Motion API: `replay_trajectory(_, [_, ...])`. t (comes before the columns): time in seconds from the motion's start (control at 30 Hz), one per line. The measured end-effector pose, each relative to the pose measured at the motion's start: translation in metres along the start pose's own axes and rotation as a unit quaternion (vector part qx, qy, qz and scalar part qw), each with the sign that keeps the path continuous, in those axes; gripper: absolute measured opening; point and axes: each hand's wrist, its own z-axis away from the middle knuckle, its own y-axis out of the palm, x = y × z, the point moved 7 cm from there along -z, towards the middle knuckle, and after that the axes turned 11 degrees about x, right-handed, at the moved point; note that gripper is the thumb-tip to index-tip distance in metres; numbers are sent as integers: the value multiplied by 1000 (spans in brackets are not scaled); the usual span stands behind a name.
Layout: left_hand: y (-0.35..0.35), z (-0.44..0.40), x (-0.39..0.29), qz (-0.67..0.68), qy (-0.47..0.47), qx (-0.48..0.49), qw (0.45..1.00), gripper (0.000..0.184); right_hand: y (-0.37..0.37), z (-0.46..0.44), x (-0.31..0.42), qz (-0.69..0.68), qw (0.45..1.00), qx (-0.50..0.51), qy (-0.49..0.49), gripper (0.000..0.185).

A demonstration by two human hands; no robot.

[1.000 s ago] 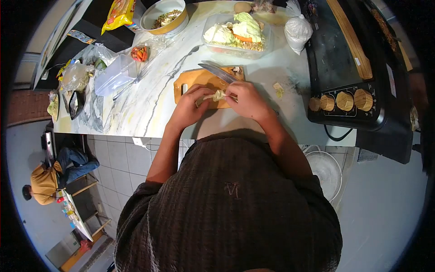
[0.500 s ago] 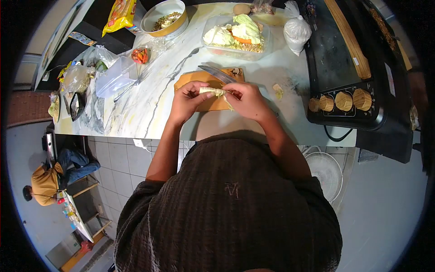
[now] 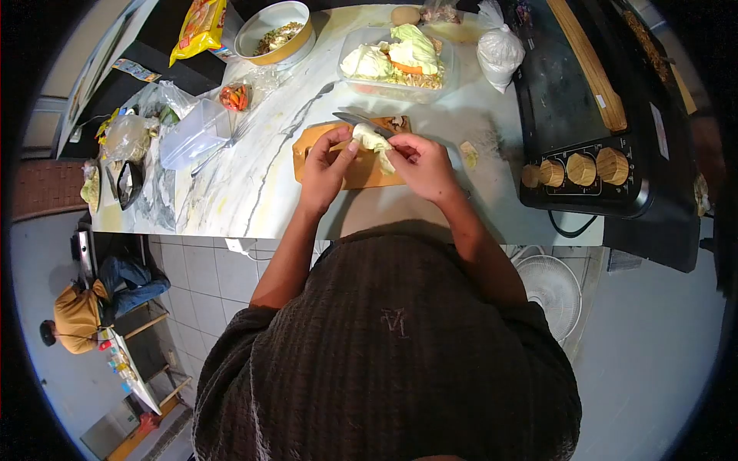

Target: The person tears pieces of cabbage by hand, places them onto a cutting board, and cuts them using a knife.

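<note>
A pale green cabbage piece [image 3: 370, 138] hangs between my hands above a wooden cutting board [image 3: 361, 181], with a strip of it drooping downward. My left hand [image 3: 323, 174] pinches its left end between thumb and fingers. On the other side, my right hand [image 3: 423, 167] grips the right part, fingers closed. Behind the hands a knife [image 3: 352, 117] lies across the board, its handle hidden by the cabbage and right hand. A small brown scrap [image 3: 399, 123] sits at the board's far right corner.
A clear container [image 3: 400, 91] with cabbage and carrot stands behind the board. A metal bowl [image 3: 301, 48], chillies [image 3: 234, 97] and an empty plastic tub [image 3: 198, 138] are leftward. To the right are a white powder bag [image 3: 500, 55] and a black stove [image 3: 561, 157]. A person [image 3: 77, 319] sits far left.
The cabbage piece has turned from a narrow roll into a wider, opened shape with a strip hanging down. Both hands remain over the board, slightly shifted.
</note>
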Motion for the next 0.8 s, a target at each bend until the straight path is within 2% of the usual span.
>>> replay_trajectory(0.07, [7,3,-15,-58,81,1,995,43,-5,1,4,33,999,-12,2,18])
replay_trajectory(0.1, [7,3,-19,-58,80,1,995,43,-6,2,13,82,996,-9,-14,19])
replay_trajectory(0.13, [12,7,-39,-221,163,1,962,40,-6,2,19,132,991,-5,-31,20])
replay_trajectory(0.17, [22,13,-54,-377,240,0,895,36,-6,2,18,132,991,-4,-30,20])
replay_trajectory(0.3, [29,10,-55,-381,245,69,889,29,-3,0,2,22,999,-3,-25,18])
replay_trajectory(0.37, [30,8,-46,-327,180,92,923,26,-4,0,-2,-28,999,-5,-40,17])
replay_trajectory(0.47, [35,10,-45,-283,207,90,932,25,-1,-1,-11,-95,995,23,-23,18])
replay_trajectory(0.57, [35,10,-38,-225,177,98,953,25,2,-2,-16,-111,993,46,-6,22])
replay_trajectory(0.7, [36,11,-35,-242,203,100,943,27,4,0,-12,-182,982,54,12,22])
replay_trajectory(0.8, [33,8,-21,-204,167,98,960,27,-1,2,-9,-243,967,67,33,22])
